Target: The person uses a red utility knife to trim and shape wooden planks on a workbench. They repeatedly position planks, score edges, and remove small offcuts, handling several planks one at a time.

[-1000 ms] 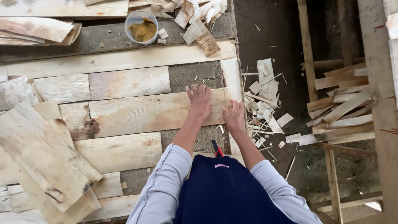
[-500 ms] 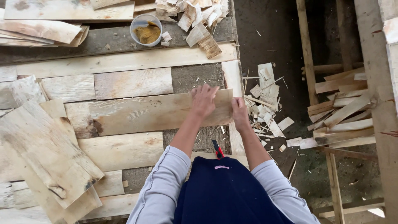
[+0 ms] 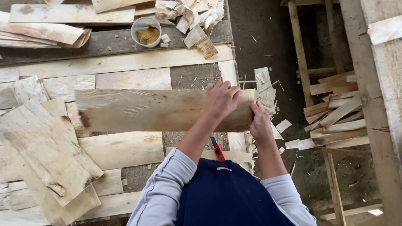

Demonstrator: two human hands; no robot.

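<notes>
1. The left hand (image 3: 222, 100) lies on top of the right end of a long wooden board (image 3: 159, 109), its fingers (image 3: 226, 87) spread and curled over the far edge, clamped on the wood.
2. The right hand (image 3: 258, 121) grips the same board at its right end face, fingers wrapped around the end.
3. The board is held level, lengthwise from left to right, above the desk (image 3: 125, 62), which is laid with pale planks.
4. To the near left lies a stack of thin wood sheets (image 3: 46, 155).
5. A small plastic cup of yellowish paste (image 3: 146, 31) stands at the far side, beside a heap of wood scraps (image 3: 192, 16).
6. Offcuts (image 3: 268, 90) litter the floor just right of the desk; a red-handled tool (image 3: 217, 150) shows near the person's chest.
</notes>
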